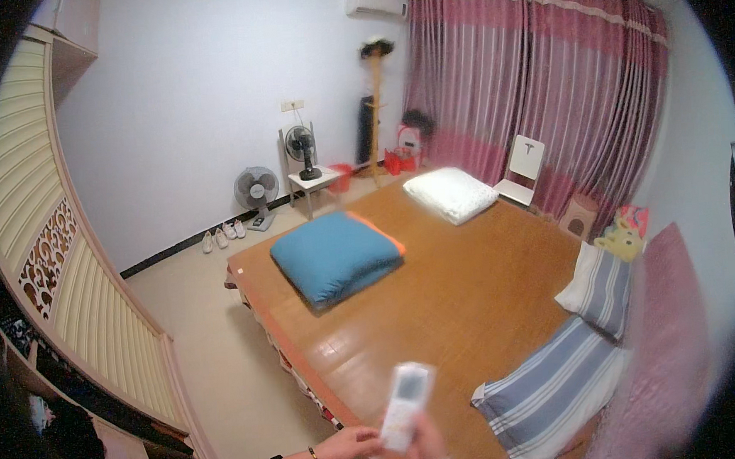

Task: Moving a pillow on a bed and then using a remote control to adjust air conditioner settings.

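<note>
A white air conditioner remote control with a grey display is upright in my right hand, slightly blurred. My left hand reaches in from the left, its fingertips at the remote's lower left edge; whether they touch it is hard to tell. A dark band and a beaded bracelet are on the left wrist, a light bangle on the right. Beyond the hands lies a bed with a brown mat. On it are a folded blue quilt with an orange edge, a white pillow and striped pillows.
Against the far wall are a floor fan, another fan on a chair, and several shoes. An air conditioner hangs beside pink curtains. A white chair stands behind the bed; a sliding wardrobe door is left.
</note>
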The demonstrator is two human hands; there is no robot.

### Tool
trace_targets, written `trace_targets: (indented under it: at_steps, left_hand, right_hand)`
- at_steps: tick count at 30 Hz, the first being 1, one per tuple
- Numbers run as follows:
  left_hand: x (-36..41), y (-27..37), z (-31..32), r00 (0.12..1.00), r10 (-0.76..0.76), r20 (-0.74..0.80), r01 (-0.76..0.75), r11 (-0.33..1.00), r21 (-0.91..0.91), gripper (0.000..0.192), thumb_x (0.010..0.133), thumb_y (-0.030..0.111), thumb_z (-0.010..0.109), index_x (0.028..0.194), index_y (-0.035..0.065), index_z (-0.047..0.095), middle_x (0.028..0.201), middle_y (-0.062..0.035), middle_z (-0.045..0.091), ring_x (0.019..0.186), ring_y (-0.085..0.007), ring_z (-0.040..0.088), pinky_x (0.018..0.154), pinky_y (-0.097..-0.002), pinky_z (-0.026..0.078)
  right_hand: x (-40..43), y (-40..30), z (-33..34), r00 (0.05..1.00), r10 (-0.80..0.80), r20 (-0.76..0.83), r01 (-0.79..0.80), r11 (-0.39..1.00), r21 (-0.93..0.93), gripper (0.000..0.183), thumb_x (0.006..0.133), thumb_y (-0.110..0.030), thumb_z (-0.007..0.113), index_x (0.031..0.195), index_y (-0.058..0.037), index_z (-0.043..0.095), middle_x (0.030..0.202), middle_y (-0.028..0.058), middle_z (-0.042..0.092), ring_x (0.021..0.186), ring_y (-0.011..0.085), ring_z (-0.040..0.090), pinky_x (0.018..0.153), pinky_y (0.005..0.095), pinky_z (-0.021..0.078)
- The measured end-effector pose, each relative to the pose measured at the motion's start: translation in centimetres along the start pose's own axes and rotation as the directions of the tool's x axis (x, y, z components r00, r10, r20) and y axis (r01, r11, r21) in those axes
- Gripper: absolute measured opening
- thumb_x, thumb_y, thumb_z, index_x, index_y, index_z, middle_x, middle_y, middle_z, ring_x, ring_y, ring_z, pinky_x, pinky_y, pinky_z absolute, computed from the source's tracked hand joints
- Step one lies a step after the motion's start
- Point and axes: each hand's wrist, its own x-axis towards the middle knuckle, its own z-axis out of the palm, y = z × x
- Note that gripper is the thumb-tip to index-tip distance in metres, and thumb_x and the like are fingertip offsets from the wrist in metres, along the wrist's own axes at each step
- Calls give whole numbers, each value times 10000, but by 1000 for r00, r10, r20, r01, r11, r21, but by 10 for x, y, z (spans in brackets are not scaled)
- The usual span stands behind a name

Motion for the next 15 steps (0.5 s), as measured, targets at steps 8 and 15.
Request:
trace_targets:
  at_steps: [8,15]
  left_hand:
    - [2,-7,1,1000,-17,-18,15,993,-116,362,855,292,525,1067,-1,542,903,-17,593,802,-75,521,728,-236,434]
    - [2,-14,1,1000,1,-26,-4,993,-121,370,854,306,528,1060,-1,549,886,-8,593,775,-68,515,707,-219,429]
  right_hand:
    - [-9,1,7,994,94,-62,-87,990,111,286,889,-224,414,1098,-43,489,978,75,581,878,192,568,780,329,472]
    - [-13,1,11,988,125,-94,-117,990,83,273,888,-207,419,1088,-37,493,973,72,583,877,190,569,787,336,468]
